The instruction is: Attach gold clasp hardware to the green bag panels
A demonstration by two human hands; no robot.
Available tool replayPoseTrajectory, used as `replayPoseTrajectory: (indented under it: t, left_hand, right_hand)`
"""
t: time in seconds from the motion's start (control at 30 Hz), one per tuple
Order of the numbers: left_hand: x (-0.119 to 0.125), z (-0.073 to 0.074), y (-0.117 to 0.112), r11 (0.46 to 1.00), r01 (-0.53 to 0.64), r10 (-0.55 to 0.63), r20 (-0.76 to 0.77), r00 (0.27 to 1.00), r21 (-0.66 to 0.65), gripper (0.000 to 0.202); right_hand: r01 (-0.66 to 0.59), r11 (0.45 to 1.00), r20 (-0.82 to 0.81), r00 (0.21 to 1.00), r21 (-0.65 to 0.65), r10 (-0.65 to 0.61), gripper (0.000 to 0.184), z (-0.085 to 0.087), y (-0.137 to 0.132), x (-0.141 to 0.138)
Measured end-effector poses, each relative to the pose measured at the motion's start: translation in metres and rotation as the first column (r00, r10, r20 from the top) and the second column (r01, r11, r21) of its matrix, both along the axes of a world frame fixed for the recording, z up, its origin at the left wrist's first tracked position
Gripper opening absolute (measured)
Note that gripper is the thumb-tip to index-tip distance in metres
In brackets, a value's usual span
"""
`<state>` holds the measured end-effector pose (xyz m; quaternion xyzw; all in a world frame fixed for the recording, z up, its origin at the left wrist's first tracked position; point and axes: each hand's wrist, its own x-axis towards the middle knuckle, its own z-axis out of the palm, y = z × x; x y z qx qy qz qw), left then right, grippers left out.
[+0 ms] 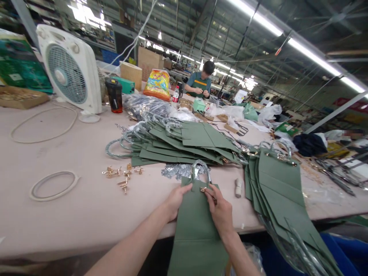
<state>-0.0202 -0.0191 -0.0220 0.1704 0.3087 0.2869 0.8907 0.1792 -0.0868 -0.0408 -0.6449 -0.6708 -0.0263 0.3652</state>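
Note:
A green bag panel (198, 230) hangs over the table's front edge, its plastic-wrapped handle (201, 164) pointing away from me. My left hand (174, 201) grips the panel's left edge near the top, thumb on the upper face and the other fingers hidden underneath. With bent fingers, my right hand (221, 211) pinches a small gold metal clasp (203, 189) against the panel near its upper right. Just beyond the handle lies a heap of small silver metal plates (175, 171). Loose gold fittings (124, 178) are scattered to the left of it.
Stacked green panels with handles (186, 142) lie behind my hands. More panels (281, 180) hang over the edge at right, by a small pale roll (238, 188). Left are a tape ring (54, 185), a fan (69, 69) and a tumbler (114, 96). A person (199, 82) works beyond.

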Motion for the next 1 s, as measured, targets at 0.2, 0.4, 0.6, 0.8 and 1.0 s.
replayPoseTrajectory:
  t: [0.2,0.4,0.6,0.8,1.0]
  left_hand:
    - [0.0000,0.0054,0.0017,0.999,0.001,-0.001,0.003,1.000,-0.044,0.027]
    - [0.0010,0.0051,0.0071,0.997,0.042,-0.040,0.031,0.999,-0.069,0.030]
    - [0.0012,0.0037,0.0084,0.996,0.054,-0.051,0.046,0.998,-0.069,0.031]
    - [0.0006,-0.0011,0.0066,0.999,0.045,-0.044,0.048,0.998,-0.021,0.032]
    - [0.0011,-0.0008,0.0061,0.999,0.039,-0.041,0.062,0.997,0.035,0.031]
  right_hand:
    - [-0.066,0.998,0.086,0.994,0.017,0.064,0.029,-0.0009,-0.0055,-0.0038]
    - [-0.057,0.997,0.081,0.995,0.053,0.052,0.033,0.0002,-0.0049,-0.0059]
    - [-0.054,0.998,-0.025,0.998,0.028,0.055,0.030,-0.0041,-0.0026,-0.0070]
    - [-0.051,0.999,-0.127,0.991,-0.015,0.049,0.031,-0.0072,-0.0027,-0.0082]
    - [-0.073,0.996,-0.130,0.989,-0.055,0.065,0.030,-0.0077,-0.0054,-0.0087]
